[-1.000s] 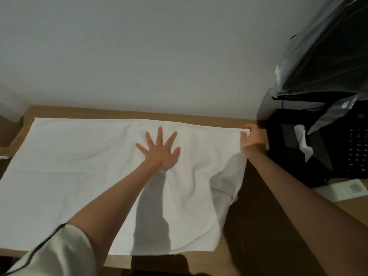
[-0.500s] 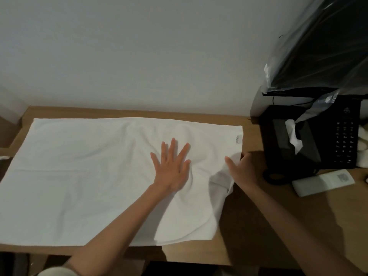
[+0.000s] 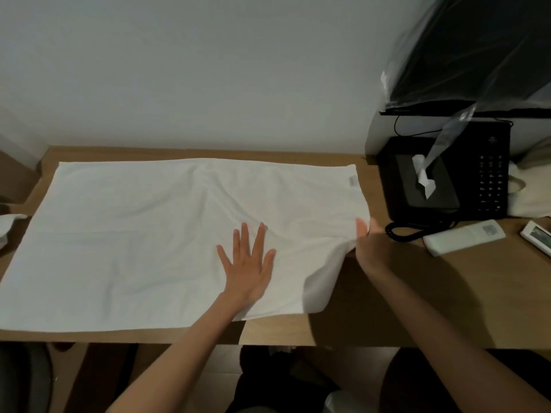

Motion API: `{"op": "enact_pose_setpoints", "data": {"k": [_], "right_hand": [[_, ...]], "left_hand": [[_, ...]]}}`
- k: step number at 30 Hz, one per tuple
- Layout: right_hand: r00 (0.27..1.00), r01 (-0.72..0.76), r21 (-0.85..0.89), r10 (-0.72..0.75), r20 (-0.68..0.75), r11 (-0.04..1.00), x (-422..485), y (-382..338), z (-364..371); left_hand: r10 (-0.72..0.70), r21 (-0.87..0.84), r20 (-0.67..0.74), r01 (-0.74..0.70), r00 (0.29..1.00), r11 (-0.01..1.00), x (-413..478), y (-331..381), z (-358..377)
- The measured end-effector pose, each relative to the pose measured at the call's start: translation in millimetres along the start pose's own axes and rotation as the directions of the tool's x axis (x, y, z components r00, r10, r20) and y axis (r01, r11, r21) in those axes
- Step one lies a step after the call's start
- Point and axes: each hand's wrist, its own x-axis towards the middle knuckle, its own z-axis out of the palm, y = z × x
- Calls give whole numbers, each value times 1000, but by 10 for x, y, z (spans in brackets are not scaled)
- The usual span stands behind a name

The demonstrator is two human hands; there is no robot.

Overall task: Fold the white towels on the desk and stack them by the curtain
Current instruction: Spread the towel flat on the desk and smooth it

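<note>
White towel (image 3: 134, 239) lies spread across the wooden desk (image 3: 417, 308), reaching from well to the left of the left hand to the right hand at its right edge. A small label sits on its far right corner, beyond the right hand.

The left hand (image 3: 249, 269) rests palm down on the towel with its fingers straight and spread, pointing away from the person. The right hand (image 3: 371, 245) pinches the towel's right edge between thumb and curled fingers. There the cloth is lifted off the desk, and the near right corner, between the two forearms, curls up in a loose flap.

Beyond the right hand stands a black tissue box (image 3: 426, 186) with a tissue sticking up, and beside it a black telephone (image 3: 492, 180). Its coiled cord lies just to the right of the right hand. A white remote (image 3: 465, 236) lies farther right on the desk. Above them is a dark screen (image 3: 477, 55) wrapped in clear plastic.
</note>
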Motion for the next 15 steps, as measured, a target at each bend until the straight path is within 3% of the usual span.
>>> {"op": "enact_pose_setpoints", "data": {"k": [5, 10, 15], "right_hand": [[988, -127, 50, 122, 100, 991, 186, 96, -260], [955, -270, -33, 272, 120, 962, -118, 308, -210], [953, -221, -208, 256, 163, 953, -599, 559, -130]], "left_hand": [[28, 135, 67, -37, 997, 990, -106, -153, -58], [66, 49, 101, -71, 993, 996, -320, -46, -49], [123, 94, 150, -138, 981, 986, -538, 190, 105]]}}
